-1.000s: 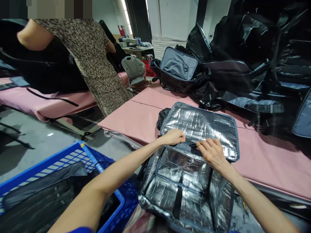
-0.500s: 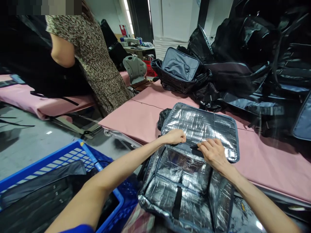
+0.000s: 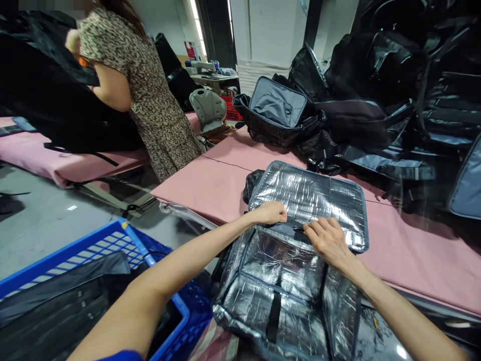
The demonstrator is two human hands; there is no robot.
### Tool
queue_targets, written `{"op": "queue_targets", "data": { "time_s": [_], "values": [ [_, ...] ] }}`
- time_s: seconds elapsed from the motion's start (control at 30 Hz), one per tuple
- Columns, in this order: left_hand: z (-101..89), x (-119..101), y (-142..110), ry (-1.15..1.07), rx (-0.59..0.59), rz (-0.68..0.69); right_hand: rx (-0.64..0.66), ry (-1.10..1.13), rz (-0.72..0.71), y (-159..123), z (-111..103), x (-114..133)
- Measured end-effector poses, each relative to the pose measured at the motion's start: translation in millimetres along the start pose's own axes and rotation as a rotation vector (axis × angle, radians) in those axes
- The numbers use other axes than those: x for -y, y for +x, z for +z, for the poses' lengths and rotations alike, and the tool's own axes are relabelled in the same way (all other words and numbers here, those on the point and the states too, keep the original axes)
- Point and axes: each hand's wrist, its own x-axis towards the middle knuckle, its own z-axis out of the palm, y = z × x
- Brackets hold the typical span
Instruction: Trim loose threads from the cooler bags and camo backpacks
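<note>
An insulated bag with silvery foil lining lies open in front of me. Its foil-lined lid is folded back onto the pink table. My left hand is closed on the bag's fabric at the left of the seam between lid and body. At the middle of that seam, my right hand is closed around a small, dark, pointed tool; most of it is hidden in the fingers, so its exact kind is unclear. A black strap runs down inside the bag.
A blue plastic basket with dark bags stands at the lower left. Black bags pile up on the right of the pink table, beside an open grey-lined bag. A person in a patterned dress works at another table.
My right hand has shifted very slightly left along the seam with the tool. The left hand keeps its place. The other person has leaned and raised a hand at the dark material.
</note>
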Motion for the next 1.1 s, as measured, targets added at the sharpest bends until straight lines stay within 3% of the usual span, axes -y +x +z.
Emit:
{"op": "queue_targets", "data": {
  "time_s": [0.3,0.5,1.1],
  "values": [
    [-2.0,-6.8,-1.5,0.037,0.017,-0.025,-0.026,-0.027,-0.049,3.3,-1.1,1.3],
    [-5.3,-13.3,-3.9,0.05,0.027,-0.038,0.006,-0.003,0.012,-0.1,0.9,0.3],
    [-2.4,-8.7,-2.2,0.053,0.035,-0.064,0.011,0.015,0.014,-3.8,7.7,1.5]
  ]
}}
